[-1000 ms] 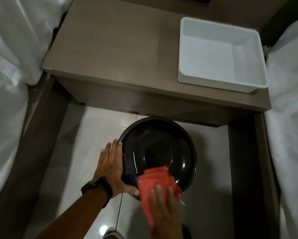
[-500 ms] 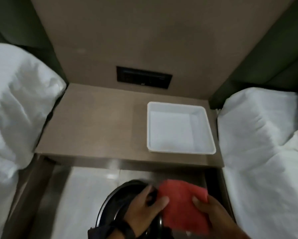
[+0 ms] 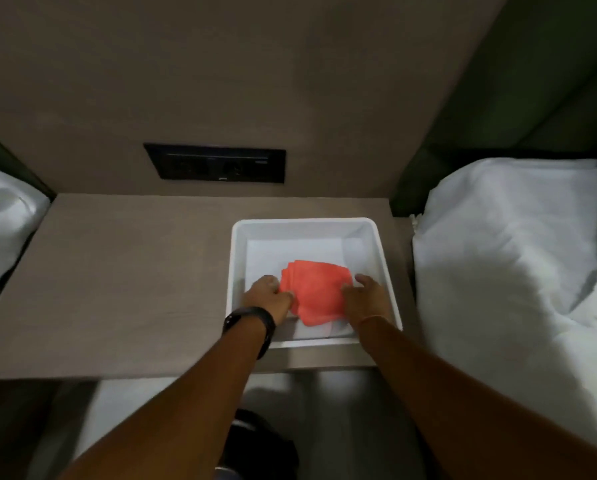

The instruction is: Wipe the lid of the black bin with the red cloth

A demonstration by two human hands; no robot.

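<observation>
- Resting in the white tray (image 3: pixel 389 268), center right of frame, was the red cloth (image 3: pixel 316 292), folded in layers, both hands on it.
- Left hand (image 3: pixel 267 297) touched the cloth's left edge, fingers curled; grip looked pinched on the edge, not fully clear.
- Right hand (image 3: pixel 368 296) lay against the cloth's right edge, fingers loosely bent; could not tell whether it gripped or just pressed.
- Black watch (image 3: pixel 252 325) on the left wrist.
- Tray sat on the tabletop (image 3: pixel 134 278), near its front edge, below the dark socket panel (image 3: pixel 215 162).
- Black bin (image 3: pixel 255 441) was at bottom center, on the floor under the arms, well apart from the cloth.
- Judgement: wiping looked finished, cloth being put away.
- Risk: tray sat close to the tabletop edge; a push from either hand could slide it off toward the bin.
- Risk: letting go unevenly could let the folded layers spring open or hang over the tray wall.
- Hidden: bin lid mostly covered by forearms and in dark shadow; its cleanliness unreadable.
- Hidden: fingertips under the cloth not visible; white bedding (image 3: pixel 511 258) on the right cut off by the frame.
</observation>
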